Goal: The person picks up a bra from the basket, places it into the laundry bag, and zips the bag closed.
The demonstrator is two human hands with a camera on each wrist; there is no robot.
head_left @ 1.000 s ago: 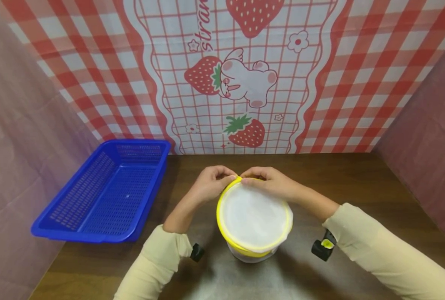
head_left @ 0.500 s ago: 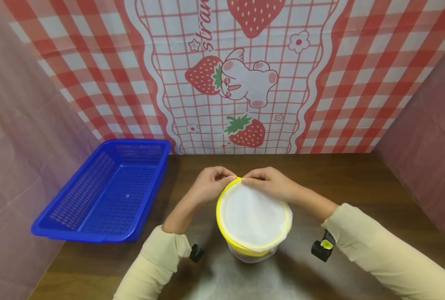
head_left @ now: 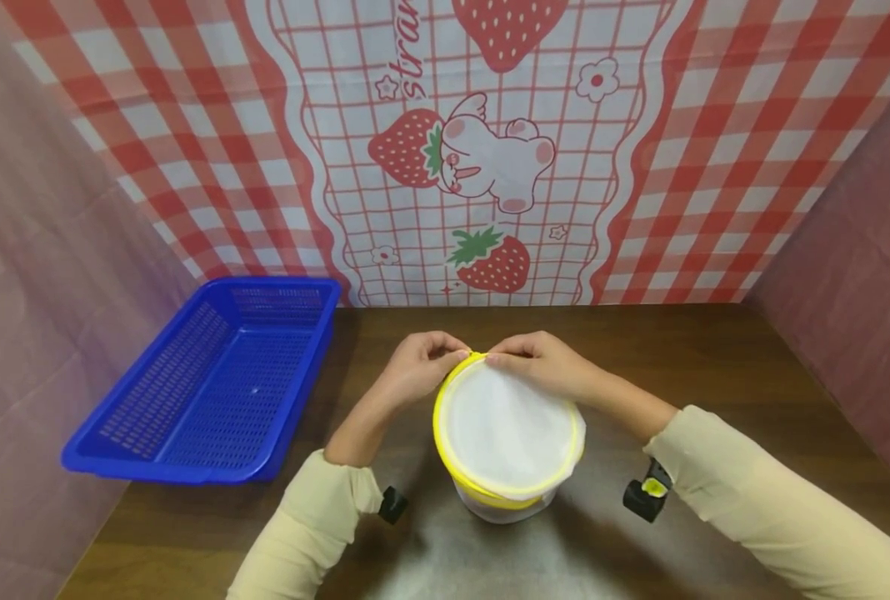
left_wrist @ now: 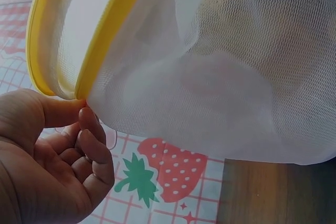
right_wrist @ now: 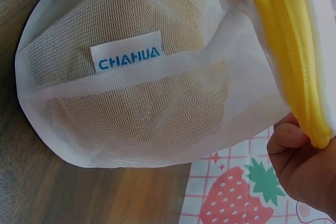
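A white mesh laundry bag (head_left: 508, 429) with a yellow zip round its top stands on the table in the head view. My left hand (head_left: 418, 367) pinches its far rim between thumb and fingers. Close beside it, my right hand (head_left: 546, 367) grips the same rim, thumb on top. In the left wrist view, two yellow zip bands (left_wrist: 110, 32) stand apart higher up and converge at my left fingertips. Folded yellow zip tape (right_wrist: 289, 51) runs down to my right hand in the right wrist view. A CHAHUA label (right_wrist: 128, 52) is sewn on the mesh side.
A blue perforated basket (head_left: 283, 450) stands on the wooden table (head_left: 685, 350) to the left. Behind the table hangs a red-and-white strawberry cloth (head_left: 475, 250); pinkish cloth walls (head_left: 857, 275) flank both sides.
My right fingertips have shifted slightly right along the rim and the gap between my hands is a little wider. The bag and basket stay in place.
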